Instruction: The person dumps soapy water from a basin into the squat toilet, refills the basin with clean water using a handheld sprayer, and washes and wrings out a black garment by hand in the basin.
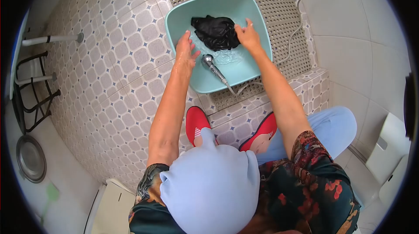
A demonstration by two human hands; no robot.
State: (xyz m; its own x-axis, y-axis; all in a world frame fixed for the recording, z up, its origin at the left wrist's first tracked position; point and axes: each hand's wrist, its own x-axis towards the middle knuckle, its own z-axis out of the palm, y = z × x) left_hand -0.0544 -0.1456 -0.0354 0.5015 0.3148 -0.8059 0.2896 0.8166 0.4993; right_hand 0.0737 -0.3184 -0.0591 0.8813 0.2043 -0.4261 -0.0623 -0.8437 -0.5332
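Observation:
A light-teal plastic basin (174, 24) holds some water and a bunched black cloth (216, 33), whose exact kind I cannot make out. My left hand (186, 50) is at the basin's left side, wet, with its fingers apart and nothing in it. On the other side, my right hand (248, 36) is over the basin with thumb and forefinger spread. Its thumb is close to the cloth's right edge; whether it touches is unclear. A chrome shower head (208, 61) lies inside the basin below the cloth, between my hands, with rippling water by it.
The shower hose (290, 44) runs over the basin's near rim and up the right wall. Under the basin lies a perforated mat (283, 16), bordered by a low tiled step (312, 83). My red shoes (197, 122) stand just before the basin. A black metal rack (39, 99) is at left.

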